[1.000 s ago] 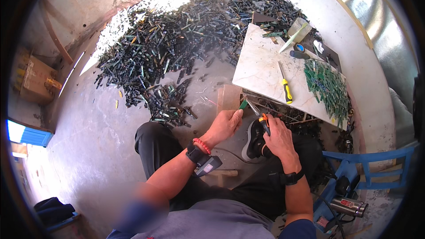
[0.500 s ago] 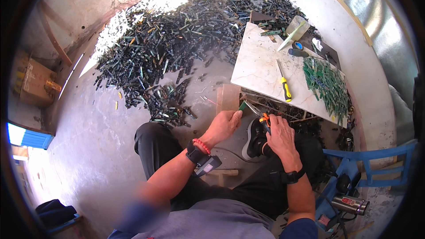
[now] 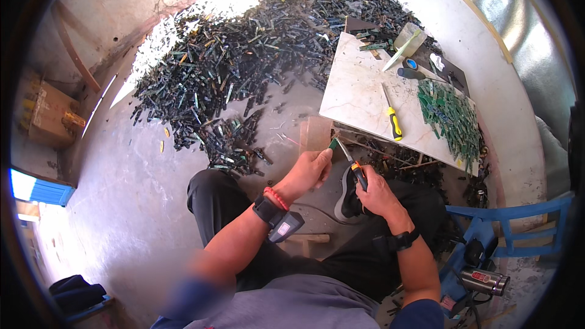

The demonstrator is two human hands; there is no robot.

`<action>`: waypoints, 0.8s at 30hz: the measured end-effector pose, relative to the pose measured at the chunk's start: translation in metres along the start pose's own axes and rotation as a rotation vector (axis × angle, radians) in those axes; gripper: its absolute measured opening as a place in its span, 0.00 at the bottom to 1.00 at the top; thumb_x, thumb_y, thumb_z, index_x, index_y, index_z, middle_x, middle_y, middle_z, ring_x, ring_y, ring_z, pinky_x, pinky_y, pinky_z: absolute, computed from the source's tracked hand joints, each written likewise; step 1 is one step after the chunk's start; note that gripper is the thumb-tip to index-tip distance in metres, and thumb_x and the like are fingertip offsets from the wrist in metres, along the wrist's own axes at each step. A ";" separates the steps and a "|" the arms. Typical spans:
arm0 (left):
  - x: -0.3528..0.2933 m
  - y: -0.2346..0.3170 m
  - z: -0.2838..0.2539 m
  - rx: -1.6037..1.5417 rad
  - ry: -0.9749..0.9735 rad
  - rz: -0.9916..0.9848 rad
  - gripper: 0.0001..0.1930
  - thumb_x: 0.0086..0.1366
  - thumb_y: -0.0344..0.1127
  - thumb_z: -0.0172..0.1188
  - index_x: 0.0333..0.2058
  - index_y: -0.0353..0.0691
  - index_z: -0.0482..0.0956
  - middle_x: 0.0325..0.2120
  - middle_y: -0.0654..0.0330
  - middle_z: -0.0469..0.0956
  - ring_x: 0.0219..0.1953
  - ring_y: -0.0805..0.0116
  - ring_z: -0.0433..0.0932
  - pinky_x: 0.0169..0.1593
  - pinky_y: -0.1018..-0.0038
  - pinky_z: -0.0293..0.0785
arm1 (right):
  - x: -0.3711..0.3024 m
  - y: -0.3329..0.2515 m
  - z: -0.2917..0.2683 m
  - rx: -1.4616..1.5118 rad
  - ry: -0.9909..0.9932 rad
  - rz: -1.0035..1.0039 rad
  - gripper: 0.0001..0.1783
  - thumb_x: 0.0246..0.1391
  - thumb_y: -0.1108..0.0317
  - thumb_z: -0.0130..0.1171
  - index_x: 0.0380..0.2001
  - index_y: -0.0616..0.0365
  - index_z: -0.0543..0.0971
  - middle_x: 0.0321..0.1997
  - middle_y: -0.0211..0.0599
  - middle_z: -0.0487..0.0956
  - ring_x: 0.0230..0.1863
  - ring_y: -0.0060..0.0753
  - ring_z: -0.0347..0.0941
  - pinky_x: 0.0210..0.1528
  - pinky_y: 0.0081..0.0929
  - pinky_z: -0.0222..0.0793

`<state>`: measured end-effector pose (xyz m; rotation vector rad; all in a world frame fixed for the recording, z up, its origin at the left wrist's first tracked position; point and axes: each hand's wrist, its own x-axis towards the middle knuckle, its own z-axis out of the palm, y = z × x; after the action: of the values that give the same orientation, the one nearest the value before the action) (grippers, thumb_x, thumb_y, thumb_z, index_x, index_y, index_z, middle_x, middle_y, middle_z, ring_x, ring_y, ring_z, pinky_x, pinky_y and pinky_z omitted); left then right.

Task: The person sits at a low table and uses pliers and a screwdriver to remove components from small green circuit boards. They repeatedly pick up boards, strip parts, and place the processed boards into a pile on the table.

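My left hand (image 3: 308,174) pinches a small green strip (image 3: 333,144), perhaps a piece of circuit board, between thumb and fingers. Closed around the black and orange handles of a pair of long-nose pliers (image 3: 347,153) is my right hand (image 3: 378,192). The pliers' jaw tips point up and left, right beside the strip's upper end; whether they grip it cannot be made out. Both hands are above my lap, just in front of the pale board's near edge. On that pale board (image 3: 356,88) lie a yellow and black screwdriver (image 3: 395,123) and a pile of green strips (image 3: 451,123).
A large heap of dark strips (image 3: 225,67) covers the floor ahead and left. A clear container (image 3: 409,39), a dark-handled tool (image 3: 410,73) and a blue ring (image 3: 411,63) stand on the board's far side. At right are a blue chair (image 3: 518,211) and a steel flask (image 3: 485,281).
My right hand has shifted slightly down and left, and its fingers have closed further round the pliers' handles. The pliers have turned more upright. My left hand is nearly still.
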<state>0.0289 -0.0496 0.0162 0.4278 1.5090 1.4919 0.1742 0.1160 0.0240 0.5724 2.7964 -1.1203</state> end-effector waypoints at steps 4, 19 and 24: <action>-0.002 0.004 -0.005 -0.160 -0.075 -0.064 0.25 0.71 0.51 0.42 0.20 0.39 0.68 0.13 0.63 0.65 0.14 0.75 0.61 0.20 0.77 0.55 | 0.000 0.010 0.001 0.192 -0.063 -0.050 0.16 0.51 0.72 0.54 0.43 0.65 0.69 0.34 0.55 0.76 0.41 0.59 0.73 0.43 0.41 0.69; 0.000 -0.006 -0.014 -0.451 -0.172 -0.209 0.19 0.71 0.47 0.43 0.24 0.41 0.65 0.17 0.65 0.61 0.15 0.76 0.55 0.18 0.78 0.52 | 0.009 0.021 0.004 -0.729 0.387 -0.299 0.24 0.42 0.73 0.60 0.45 0.61 0.67 0.35 0.47 0.70 0.35 0.51 0.71 0.35 0.42 0.69; -0.003 -0.004 -0.014 -0.112 -0.125 -0.082 0.22 0.72 0.49 0.42 0.23 0.40 0.66 0.15 0.64 0.64 0.14 0.76 0.59 0.18 0.78 0.54 | -0.007 0.001 0.012 0.454 -0.132 0.113 0.14 0.48 0.74 0.54 0.40 0.60 0.69 0.27 0.40 0.70 0.23 0.38 0.66 0.24 0.31 0.60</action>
<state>0.0212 -0.0609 0.0108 0.3808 1.3229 1.4505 0.1802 0.1063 0.0165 0.6504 2.3690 -1.7086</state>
